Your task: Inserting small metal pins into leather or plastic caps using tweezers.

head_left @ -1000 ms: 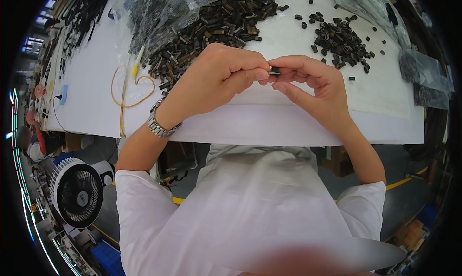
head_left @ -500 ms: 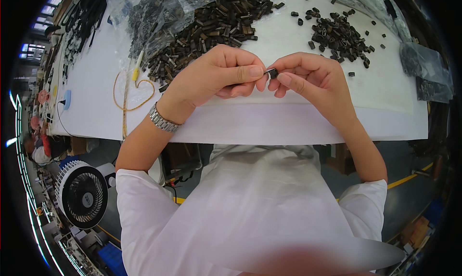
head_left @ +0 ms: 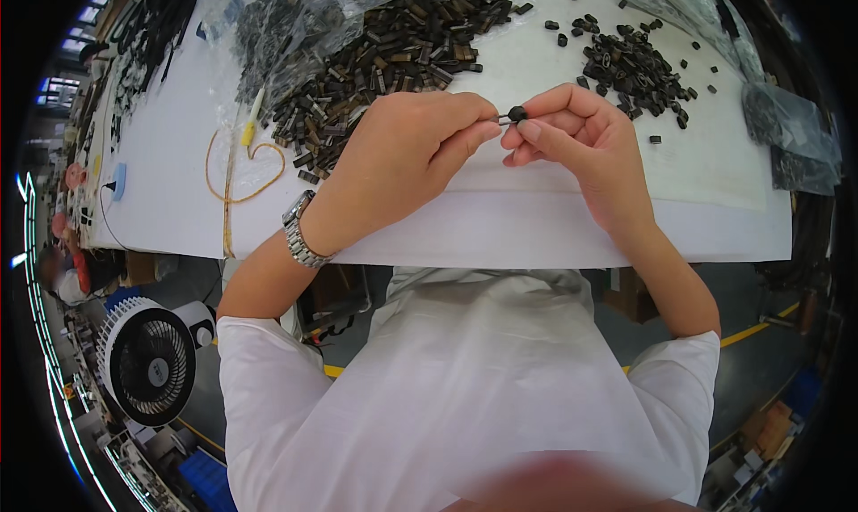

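Note:
Above the near part of the white table, my left hand (head_left: 393, 159) is closed, back up, with a metal watch on its wrist. From its fingertips sticks a thin two-pronged piece (head_left: 504, 119); the rest of it is hidden in the fingers. My right hand (head_left: 585, 141) pinches a small black ring-like piece (head_left: 517, 113) between thumb and forefinger, its other fingers curled. The prongs reach to the black piece; whether they go inside it I cannot tell. Beyond my left hand lies a heap of dark oblong clips (head_left: 393, 52). A smaller heap of black ring pieces (head_left: 635, 65) lies beyond my right hand.
Clear plastic bags (head_left: 286, 29) partly cover the large heap. Another plastic bag (head_left: 791, 123) hangs over the table's right edge. A yellow-and-white pen-like tool (head_left: 253, 119) lies near a looped yellow cord (head_left: 210, 177). A fan (head_left: 152, 360) stands at lower left, below the white table (head_left: 536, 226).
My left hand has rolled over so its back faces up, and the two prongs now show. The black piece has moved slightly right and up, still in my right fingers.

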A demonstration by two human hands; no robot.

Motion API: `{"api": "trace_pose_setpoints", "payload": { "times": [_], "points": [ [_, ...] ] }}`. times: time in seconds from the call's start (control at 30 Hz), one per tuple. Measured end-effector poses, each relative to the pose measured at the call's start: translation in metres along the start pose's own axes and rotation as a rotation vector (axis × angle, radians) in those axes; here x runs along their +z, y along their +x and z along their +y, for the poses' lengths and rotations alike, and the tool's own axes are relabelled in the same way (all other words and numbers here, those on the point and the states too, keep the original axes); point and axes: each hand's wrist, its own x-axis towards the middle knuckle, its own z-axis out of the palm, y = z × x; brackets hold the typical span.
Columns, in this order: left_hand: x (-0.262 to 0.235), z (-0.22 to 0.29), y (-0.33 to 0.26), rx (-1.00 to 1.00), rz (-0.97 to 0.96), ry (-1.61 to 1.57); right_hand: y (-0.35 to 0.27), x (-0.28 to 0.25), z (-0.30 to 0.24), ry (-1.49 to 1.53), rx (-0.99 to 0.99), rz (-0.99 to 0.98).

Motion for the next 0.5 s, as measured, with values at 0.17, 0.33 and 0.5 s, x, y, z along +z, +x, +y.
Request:
{"api": "trace_pose_setpoints", "payload": {
  "times": [0.17,0.33,0.5],
  "points": [
    [0.003,0.000,-0.002,0.053,0.028,0.131,-0.003,0.009,0.004,-0.116,-0.162,0.030],
    [0.000,0.003,-0.002,0.019,0.086,0.146,0.001,0.001,0.000,-0.059,-0.031,0.037],
    [0.002,0.000,-0.003,0.039,0.075,0.137,0.003,-0.002,0.004,0.043,0.023,0.037]
  ]
}}
